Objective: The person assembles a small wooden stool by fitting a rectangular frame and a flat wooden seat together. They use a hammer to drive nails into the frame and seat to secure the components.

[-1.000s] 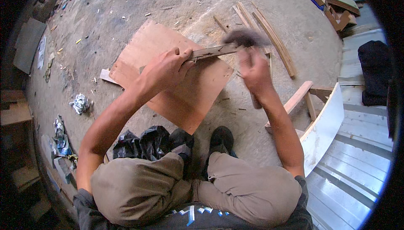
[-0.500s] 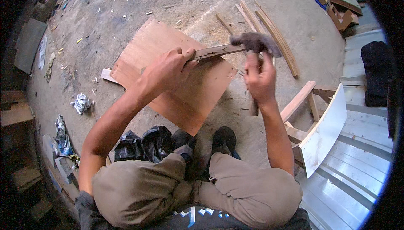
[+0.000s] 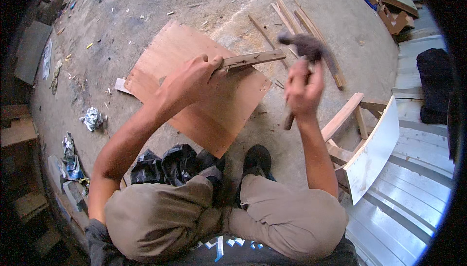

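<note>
My left hand (image 3: 197, 79) is closed round one end of a narrow wooden strip (image 3: 255, 59), which points off to the right. Nails seem to stick out of the strip's side. Under it lies a square sheet of plywood (image 3: 189, 42), with small holes along its edges. My right hand (image 3: 305, 88) grips a claw hammer (image 3: 306, 45) by its handle. The dark head, slightly blurred, is raised just right of the strip's free end and apart from it. The handle's lower end shows below my fist.
Several loose wooden strips (image 3: 316, 35) lie on the concrete floor beyond the hammer. At right stands a wooden frame with a white panel (image 3: 373, 151), beside corrugated metal sheeting (image 3: 413, 188). Crumpled foil (image 3: 93, 119) lies at left; a black plastic bag (image 3: 177, 165) sits near my feet.
The hammer has moved slightly right and away from the strip's end, which it covered before. My left hand and the strip have barely shifted.
</note>
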The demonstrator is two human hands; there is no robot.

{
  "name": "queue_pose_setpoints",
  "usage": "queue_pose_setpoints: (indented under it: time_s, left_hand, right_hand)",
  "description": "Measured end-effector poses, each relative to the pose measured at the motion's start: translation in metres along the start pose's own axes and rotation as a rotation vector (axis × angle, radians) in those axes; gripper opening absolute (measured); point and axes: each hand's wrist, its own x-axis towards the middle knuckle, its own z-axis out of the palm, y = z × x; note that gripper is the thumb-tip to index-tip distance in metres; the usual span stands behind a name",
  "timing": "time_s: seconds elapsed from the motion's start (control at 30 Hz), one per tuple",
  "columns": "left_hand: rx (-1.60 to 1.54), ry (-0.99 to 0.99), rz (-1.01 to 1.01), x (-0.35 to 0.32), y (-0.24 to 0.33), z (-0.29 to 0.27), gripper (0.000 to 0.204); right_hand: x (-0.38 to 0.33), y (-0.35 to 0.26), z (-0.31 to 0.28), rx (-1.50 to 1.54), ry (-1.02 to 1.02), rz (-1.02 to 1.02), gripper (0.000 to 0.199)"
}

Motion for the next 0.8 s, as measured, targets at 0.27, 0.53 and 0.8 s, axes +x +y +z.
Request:
queue_pose_setpoints:
  time_s: [0.27,0.53,0.8]
  left_hand:
    - [0.054,-0.012,-0.019,-0.004,0.000,-0.002,0.030]
    - [0.071,-0.005,-0.013,-0.002,-0.003,-0.003,0.031]
    - [-0.025,-0.042,0.024,0.008,-0.016,0.000,0.035]
  right_hand:
    - [0.004,-0.020,0.003,-0.129,-0.042,-0.040,0.025]
    - [0.009,-0.016,0.001,-0.227,-0.166,-0.014,0.027]
    - [0.003,-0.009,-0.005,-0.393,-0.217,-0.072,0.034]
